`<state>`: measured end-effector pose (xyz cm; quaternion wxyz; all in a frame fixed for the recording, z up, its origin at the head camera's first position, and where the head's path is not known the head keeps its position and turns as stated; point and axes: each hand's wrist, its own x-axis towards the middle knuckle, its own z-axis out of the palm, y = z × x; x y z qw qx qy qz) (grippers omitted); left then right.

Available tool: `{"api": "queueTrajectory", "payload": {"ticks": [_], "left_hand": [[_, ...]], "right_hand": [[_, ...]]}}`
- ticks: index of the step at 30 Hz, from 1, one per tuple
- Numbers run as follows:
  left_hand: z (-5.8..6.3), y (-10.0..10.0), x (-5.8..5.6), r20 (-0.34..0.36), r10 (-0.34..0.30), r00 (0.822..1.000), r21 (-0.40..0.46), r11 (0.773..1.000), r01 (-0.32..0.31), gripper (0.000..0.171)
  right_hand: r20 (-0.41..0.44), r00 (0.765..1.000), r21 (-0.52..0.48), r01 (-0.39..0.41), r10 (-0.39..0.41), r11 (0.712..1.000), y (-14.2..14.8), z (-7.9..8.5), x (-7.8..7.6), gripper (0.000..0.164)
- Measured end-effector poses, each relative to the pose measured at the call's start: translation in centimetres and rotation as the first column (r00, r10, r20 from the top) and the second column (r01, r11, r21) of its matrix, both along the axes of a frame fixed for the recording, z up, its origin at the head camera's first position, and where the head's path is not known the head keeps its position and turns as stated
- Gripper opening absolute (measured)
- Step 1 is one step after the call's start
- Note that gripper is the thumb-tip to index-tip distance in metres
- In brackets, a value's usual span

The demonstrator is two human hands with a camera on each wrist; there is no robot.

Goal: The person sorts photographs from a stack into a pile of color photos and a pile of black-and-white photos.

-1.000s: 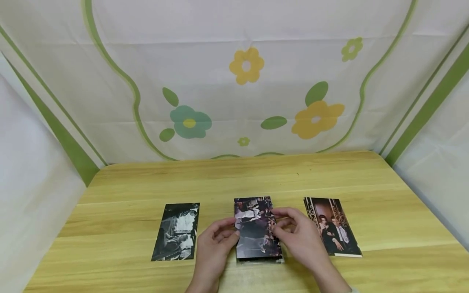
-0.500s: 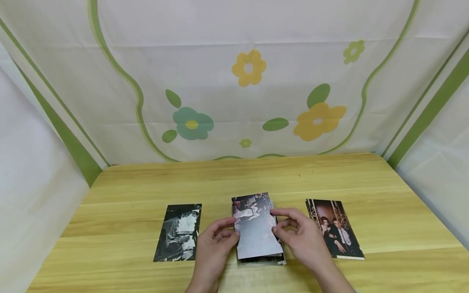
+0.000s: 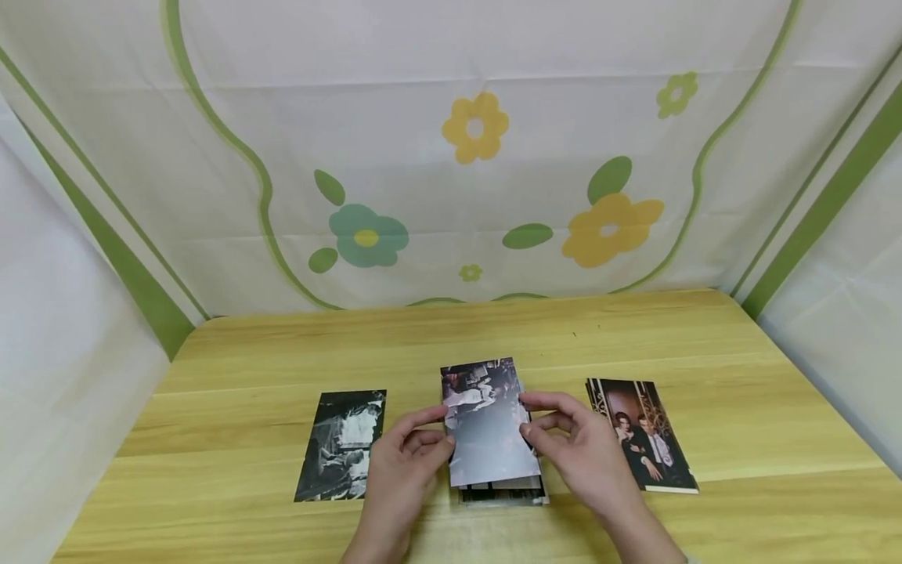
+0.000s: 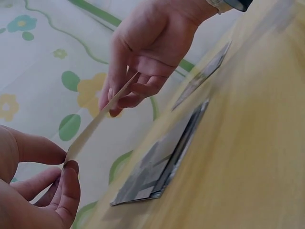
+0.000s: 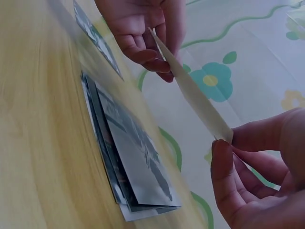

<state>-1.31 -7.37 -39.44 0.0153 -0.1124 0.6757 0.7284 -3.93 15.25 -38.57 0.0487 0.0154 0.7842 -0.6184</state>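
Observation:
A colour photo card (image 3: 489, 427) is held over the middle of the table. My left hand (image 3: 405, 462) pinches its left edge between thumb and fingers, and my right hand (image 3: 581, 450) pinches the right edge the same way. Both wrist views show this card (image 4: 90, 131) raised and seen nearly edge-on. Below it lies a stack of photo cards (image 5: 136, 148), its edges slightly uneven; in the head view the held card covers most of that stack.
A black-and-white photo card (image 3: 340, 446) lies on the table to the left. To the right is a small pile of cards (image 3: 651, 439) topped by a picture of two people. A white cloth (image 3: 423, 172) with printed flowers hangs behind the wooden table (image 3: 239, 368).
The top card has lifted off the middle stack and shifted away from me, uncovering the stack's near edge. Both hands rise with it, keeping hold of its sides.

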Motion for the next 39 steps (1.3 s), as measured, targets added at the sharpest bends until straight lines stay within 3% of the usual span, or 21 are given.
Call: {"api": "queueTrajectory", "payload": {"ticks": [8, 17, 27, 34, 39], "left_hand": [[0.9, -0.5, 0.2, -0.019, -0.009, 1.0, 0.013, 1.0, 0.009, 0.045], [1.0, -0.6, 0.2, 0.003, -0.001, 1.0, -0.003, 1.0, 0.001, 0.046], [1.0, -0.5, 0.1, 0.008, -0.004, 1.0, -0.035, 0.999, 0.005, 0.043], [1.2, 0.4, -1.0, -0.014, -0.047, 0.999, -0.082, 0.996, 0.046, 0.045], [1.5, 3.1, -2.2, -0.057, -0.115, 0.992, -0.086, 0.99, 0.11, 0.044]], "right_hand": [[-0.036, 0.999, -0.031, -0.04, 0.039, 0.999, -0.1, 0.5, 0.2, 0.043], [-0.033, 0.997, -0.079, -0.068, 0.066, 0.995, 0.1, 0.4, 0.4, 0.052], [-0.04, 0.998, -0.059, -0.056, 0.054, 0.997, -0.1, 0.5, 0.3, 0.048], [-0.072, 0.997, -0.027, -0.009, 0.007, 1.0, 0.5, 0.7, -0.1, 0.048], [-0.134, 0.991, 0.116, 0.027, -0.012, 0.993, 3.4, 0.7, -0.1, 0.048]]}}
